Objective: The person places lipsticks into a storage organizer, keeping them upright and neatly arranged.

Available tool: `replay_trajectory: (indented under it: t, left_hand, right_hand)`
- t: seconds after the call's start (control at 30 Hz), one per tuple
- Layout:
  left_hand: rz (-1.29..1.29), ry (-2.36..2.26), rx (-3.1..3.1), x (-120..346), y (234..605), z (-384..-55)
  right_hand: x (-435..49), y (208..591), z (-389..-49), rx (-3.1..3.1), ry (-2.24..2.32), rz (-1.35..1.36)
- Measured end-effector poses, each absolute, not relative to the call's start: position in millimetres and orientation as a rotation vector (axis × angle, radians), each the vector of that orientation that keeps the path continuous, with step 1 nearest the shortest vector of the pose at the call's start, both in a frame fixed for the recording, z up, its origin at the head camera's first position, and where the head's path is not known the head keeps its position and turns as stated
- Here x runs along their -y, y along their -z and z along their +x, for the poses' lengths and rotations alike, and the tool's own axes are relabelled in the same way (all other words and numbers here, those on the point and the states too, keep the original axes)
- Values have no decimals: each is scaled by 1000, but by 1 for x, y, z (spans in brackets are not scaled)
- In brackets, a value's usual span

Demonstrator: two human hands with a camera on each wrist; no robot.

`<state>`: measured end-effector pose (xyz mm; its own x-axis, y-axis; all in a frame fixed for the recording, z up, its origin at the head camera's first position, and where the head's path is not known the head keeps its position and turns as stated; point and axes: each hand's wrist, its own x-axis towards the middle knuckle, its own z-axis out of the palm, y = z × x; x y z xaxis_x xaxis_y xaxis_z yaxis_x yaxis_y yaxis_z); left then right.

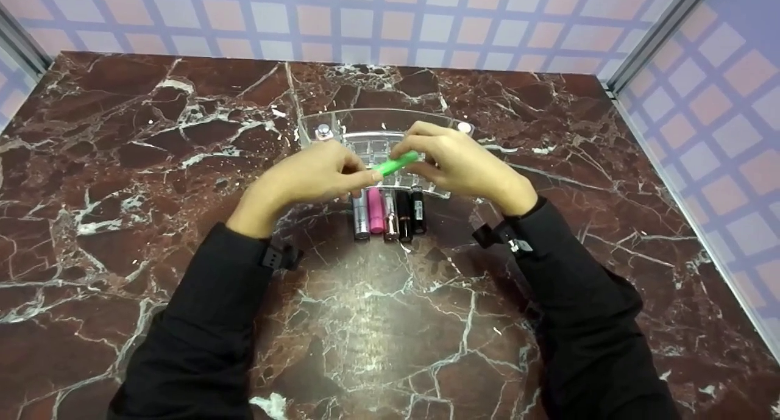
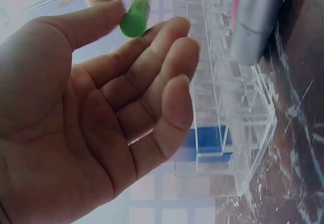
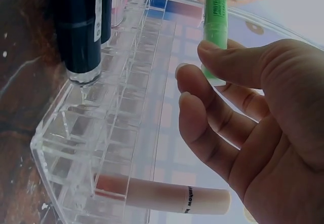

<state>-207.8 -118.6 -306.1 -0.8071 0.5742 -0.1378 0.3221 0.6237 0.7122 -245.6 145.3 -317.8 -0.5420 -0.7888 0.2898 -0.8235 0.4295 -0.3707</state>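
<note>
Over the clear organizer (image 1: 368,135), a green lip balm tube (image 1: 399,163) is held up at a slant between both hands. My left hand (image 1: 311,173) pinches one end with thumb and index finger, its other fingers loosely bent in the left wrist view. At the other end, my right hand (image 1: 460,161) pinches the tube between thumb and fingers. Small print runs along its side in the right wrist view. Several lipsticks lie side by side at the organizer's front edge, among them a silver one (image 1: 361,216), a pink one (image 1: 376,213) and a black one (image 1: 418,213).
A pale pink tube (image 3: 177,196) stands in an organizer compartment in the right wrist view. Something blue (image 2: 212,140) shows through the clear walls in the left wrist view. The marbled table (image 1: 378,322) ends at checkered panels (image 1: 390,24) behind and at the sides.
</note>
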Motion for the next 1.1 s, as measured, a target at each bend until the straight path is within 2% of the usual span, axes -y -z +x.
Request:
replay_trajectory:
  t: [0.47,0.67,1.1]
  left_hand:
    - [714,-1062,-2458,121,299,-203]
    - [771,-1064,-2460,117,304,-202]
    - [890,-1016,-2432,101,312,-202]
  right_hand:
    - [-147,312,-245,2651,-853,1241]
    - [-145,314,-247,2615,-1000,1241]
    - [-138,315,-241,2713,-1238,1061]
